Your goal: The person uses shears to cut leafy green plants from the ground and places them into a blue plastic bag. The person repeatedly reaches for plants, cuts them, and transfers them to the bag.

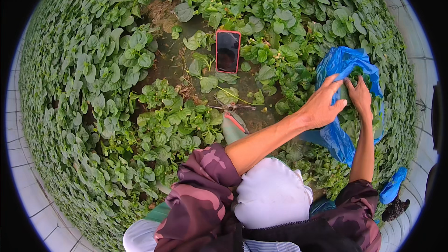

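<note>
A blue plastic bag stands among the plants on my right, its mouth facing up, with picked green leaves inside. My left hand reaches across and touches the near side of the bag's mouth, thumb apart from the fingers. Whether it pinches the film is not plain. Inside the opening is my right hand, fingertips down at the leaves and partly hidden, so its hold cannot be made out. Pruning shears with red on the handle lie before me, blades spread, against a greenish shoe.
A phone in a red case rests on the soil strip ahead. Dense leafy plants grow on both sides. Another blue plastic piece and a dark object lie at far right. Pale panelled walls curve along both rims.
</note>
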The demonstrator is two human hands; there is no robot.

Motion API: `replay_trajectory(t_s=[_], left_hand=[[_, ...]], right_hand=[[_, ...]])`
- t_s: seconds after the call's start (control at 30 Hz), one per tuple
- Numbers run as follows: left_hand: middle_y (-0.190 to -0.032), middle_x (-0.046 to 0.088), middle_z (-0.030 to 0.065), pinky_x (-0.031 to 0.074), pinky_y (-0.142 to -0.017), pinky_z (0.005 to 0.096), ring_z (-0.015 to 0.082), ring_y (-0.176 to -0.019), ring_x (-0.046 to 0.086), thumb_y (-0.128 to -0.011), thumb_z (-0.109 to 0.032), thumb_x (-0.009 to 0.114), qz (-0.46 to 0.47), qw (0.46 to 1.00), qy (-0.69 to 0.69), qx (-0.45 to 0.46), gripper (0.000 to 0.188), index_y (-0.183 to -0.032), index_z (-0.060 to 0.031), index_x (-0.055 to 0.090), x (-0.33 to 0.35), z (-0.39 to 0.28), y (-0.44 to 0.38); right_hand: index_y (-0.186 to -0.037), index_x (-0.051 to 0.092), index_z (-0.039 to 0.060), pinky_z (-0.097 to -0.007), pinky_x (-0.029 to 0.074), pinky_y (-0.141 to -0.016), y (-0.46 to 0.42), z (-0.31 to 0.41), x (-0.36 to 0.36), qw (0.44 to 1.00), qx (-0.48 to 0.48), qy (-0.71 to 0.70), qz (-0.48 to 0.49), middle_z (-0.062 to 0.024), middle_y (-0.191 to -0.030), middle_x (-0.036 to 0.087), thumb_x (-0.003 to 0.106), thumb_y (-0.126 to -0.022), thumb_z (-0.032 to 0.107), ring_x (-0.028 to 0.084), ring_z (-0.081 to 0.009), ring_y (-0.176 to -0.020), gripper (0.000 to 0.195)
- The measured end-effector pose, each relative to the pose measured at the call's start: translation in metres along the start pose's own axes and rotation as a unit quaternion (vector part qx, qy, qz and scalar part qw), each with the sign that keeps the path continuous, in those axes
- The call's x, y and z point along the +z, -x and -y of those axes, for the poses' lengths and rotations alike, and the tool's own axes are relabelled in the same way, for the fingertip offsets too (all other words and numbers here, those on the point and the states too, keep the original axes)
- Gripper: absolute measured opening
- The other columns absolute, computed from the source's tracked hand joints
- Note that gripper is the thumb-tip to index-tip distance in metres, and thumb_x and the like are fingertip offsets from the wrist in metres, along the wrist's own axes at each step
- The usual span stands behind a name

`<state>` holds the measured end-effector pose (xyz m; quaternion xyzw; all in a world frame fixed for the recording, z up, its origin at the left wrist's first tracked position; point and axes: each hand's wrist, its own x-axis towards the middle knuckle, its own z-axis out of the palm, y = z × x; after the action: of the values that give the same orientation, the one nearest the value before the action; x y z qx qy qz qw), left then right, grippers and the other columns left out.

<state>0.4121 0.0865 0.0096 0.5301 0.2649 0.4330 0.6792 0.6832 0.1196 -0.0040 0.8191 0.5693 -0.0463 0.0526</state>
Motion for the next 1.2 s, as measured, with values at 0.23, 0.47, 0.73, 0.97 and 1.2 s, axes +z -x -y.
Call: replay_trajectory(t_s=[0.23,0.47,0.73,0.97,1.2], left_hand=[[-0.149,0.035,0.0243,0.037,-0.111,0.0417,0.0391,-0.136,0.041,-0.090,-0.018,0.060,0.039,0.998,-0.019,0.049,0.059,-0.137,0.0140,0.043,0.007,0.000,0.011],[-0.140,0.047,0.0188,0.049,-0.098,0.0406,0.0336,-0.115,0.060,-0.088,-0.015,0.065,-0.019,0.985,-0.162,-0.064,0.048,-0.133,-0.0017,0.054,-0.065,0.003,0.091],[-0.100,0.065,0.0147,0.051,-0.085,0.0419,0.0336,-0.094,0.063,-0.084,-0.008,0.065,0.080,0.846,-0.508,-0.140,0.034,-0.117,-0.0021,0.061,-0.200,-0.070,0.298],[-0.079,0.060,0.0113,0.049,-0.070,0.0402,0.0294,-0.077,0.062,-0.079,-0.004,0.066,0.050,0.745,-0.633,-0.207,0.027,-0.105,-0.0019,0.064,-0.212,-0.125,0.442],[-0.091,0.072,0.0160,0.055,-0.075,0.0385,0.0292,-0.083,0.070,-0.087,-0.002,0.064,-0.244,0.862,-0.358,-0.261,0.019,-0.106,-0.0008,0.069,-0.178,-0.059,0.444]], right_hand=[[-0.131,0.055,0.0036,-0.0504,0.052,-0.087,-0.141,-0.111,0.092,0.974,-0.093,0.204,0.005,-0.0238,-0.117,0.067,0.054,-0.089,0.051,0.064,-0.0440,-0.107,0.063],[-0.114,0.063,0.0054,-0.0459,0.051,-0.091,-0.151,-0.062,0.149,0.959,-0.151,0.212,-0.113,-0.0187,-0.118,0.067,0.055,-0.090,0.044,0.065,-0.0410,-0.107,0.046],[-0.105,0.064,0.0035,-0.0422,0.051,-0.084,-0.118,-0.105,0.017,0.989,-0.117,0.078,0.046,-0.0200,-0.106,0.069,0.053,-0.095,0.030,0.067,-0.0340,-0.098,0.030],[-0.101,0.065,0.0017,-0.0331,0.053,-0.074,0.079,0.133,-0.100,0.963,-0.221,-0.109,-0.105,-0.0158,-0.089,0.070,0.057,-0.099,0.020,0.067,-0.0255,-0.075,0.020],[-0.135,0.049,0.0028,-0.0457,0.047,-0.096,0.173,0.275,0.090,0.898,-0.380,-0.044,0.219,-0.0213,-0.123,0.061,0.072,-0.083,0.049,0.057,-0.0379,-0.116,0.073]])
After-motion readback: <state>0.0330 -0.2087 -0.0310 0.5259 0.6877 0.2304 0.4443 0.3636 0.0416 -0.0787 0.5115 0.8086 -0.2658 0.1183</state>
